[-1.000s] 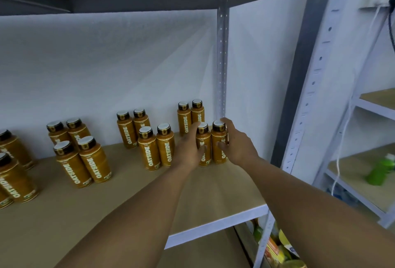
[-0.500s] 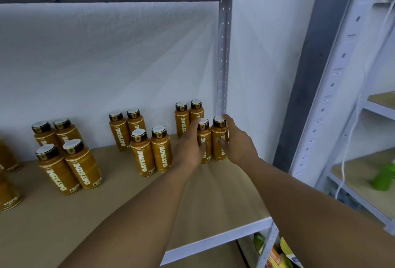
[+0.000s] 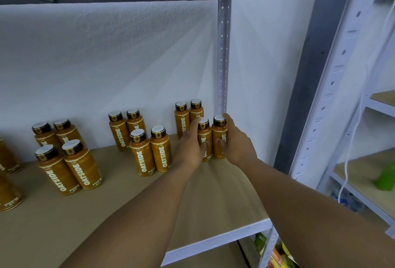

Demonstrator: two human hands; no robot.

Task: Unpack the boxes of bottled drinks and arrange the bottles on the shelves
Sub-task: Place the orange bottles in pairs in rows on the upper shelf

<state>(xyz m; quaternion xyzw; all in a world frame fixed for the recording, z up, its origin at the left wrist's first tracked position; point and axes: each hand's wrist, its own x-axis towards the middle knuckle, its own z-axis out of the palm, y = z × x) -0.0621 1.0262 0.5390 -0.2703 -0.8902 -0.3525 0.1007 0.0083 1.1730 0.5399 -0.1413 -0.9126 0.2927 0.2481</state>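
Observation:
Several amber Oatside bottles with dark caps stand in pairs on the wooden shelf [image 3: 128, 214]. At the shelf's right end, my left hand [image 3: 189, 148] holds the left bottle [image 3: 204, 133] of the front pair, thumb in front and fingers behind it. Beside it, my right hand [image 3: 238, 145] holds the right bottle [image 3: 218, 134], with its index finger up by the cap. Both bottles stand upright on the board, just in front of another pair [image 3: 182, 118] by the back wall. No box is in view.
More bottles stand in groups at the middle [image 3: 160, 150] and left [image 3: 81, 167]. A perforated metal post [image 3: 223, 53] rises right behind my right hand. A neighbouring rack at right holds a green bottle [image 3: 385, 179], with a white cable [image 3: 350, 139] hanging. Packaged goods [image 3: 275, 255] lie below.
Both hands stay round the same two front bottles. My view has shifted a little to the right, so the left groups of bottles have slid toward the frame's edge.

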